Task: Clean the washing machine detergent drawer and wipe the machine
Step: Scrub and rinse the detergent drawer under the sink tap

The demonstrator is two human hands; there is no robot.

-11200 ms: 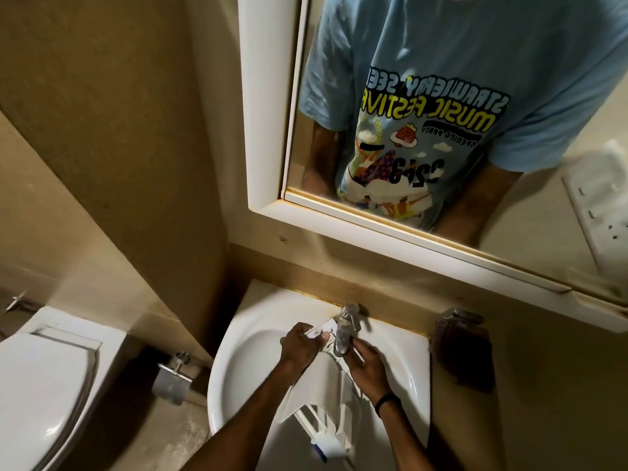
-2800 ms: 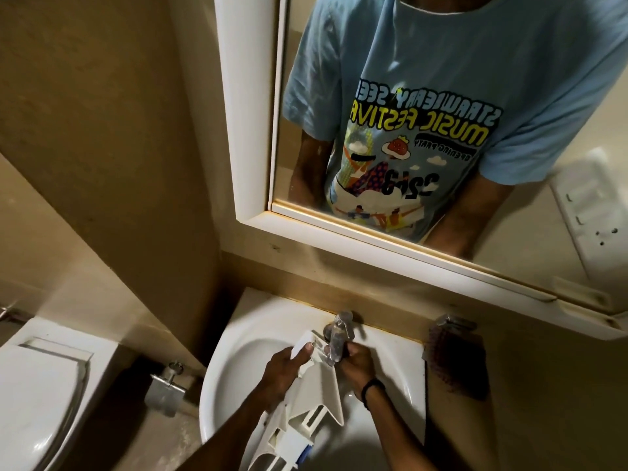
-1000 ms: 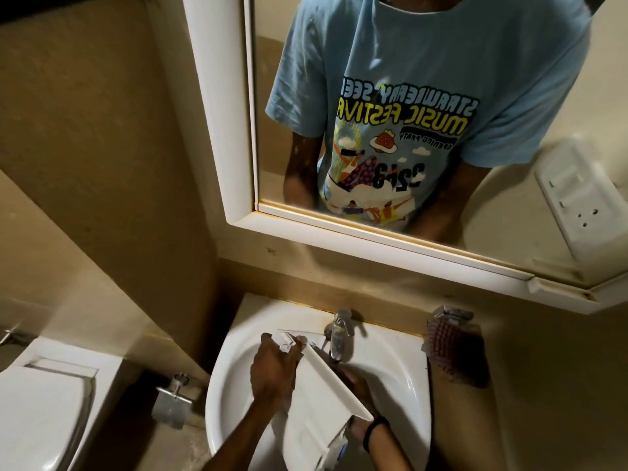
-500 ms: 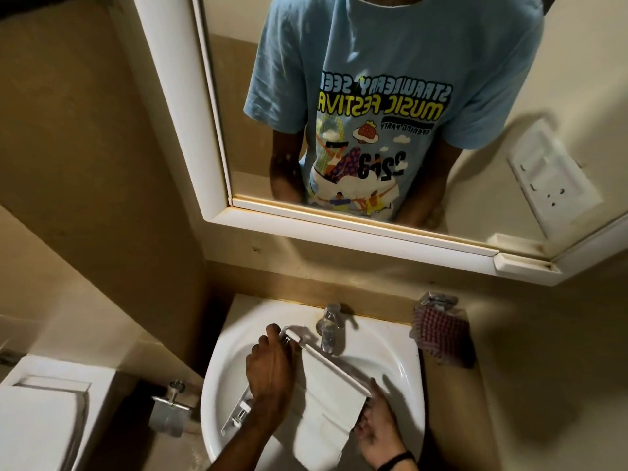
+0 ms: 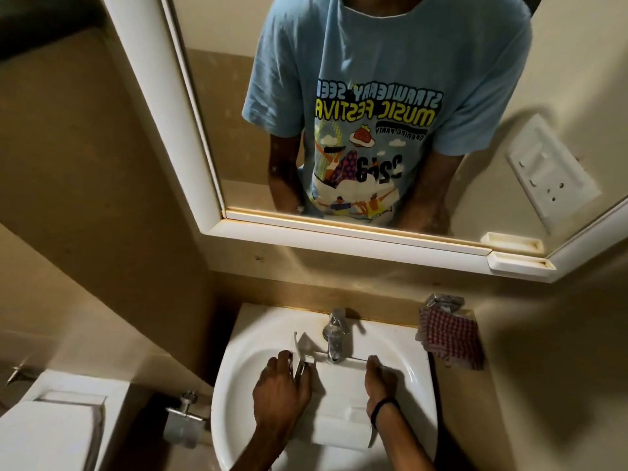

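Note:
The white plastic detergent drawer (image 5: pixel 339 392) lies flat over the bowl of the white sink (image 5: pixel 244 362), its far end under the chrome tap (image 5: pixel 334 331). My left hand (image 5: pixel 282 389) grips the drawer's left side, where a white end piece sticks up. My right hand (image 5: pixel 380 382), with a dark band at the wrist, holds the drawer's right edge. The drawer's near end curves down toward me.
A red checked cloth (image 5: pixel 448 338) hangs on a holder right of the sink. A white-framed mirror (image 5: pixel 238 113) hangs above. The toilet (image 5: pixel 51 433) and a paper holder (image 5: pixel 183 423) are at lower left. Beige walls close in on both sides.
The drawer has turned from tilted on its edge to lying flat across the bowl under the tap. My right hand has moved up to its right edge. The view has tipped down.

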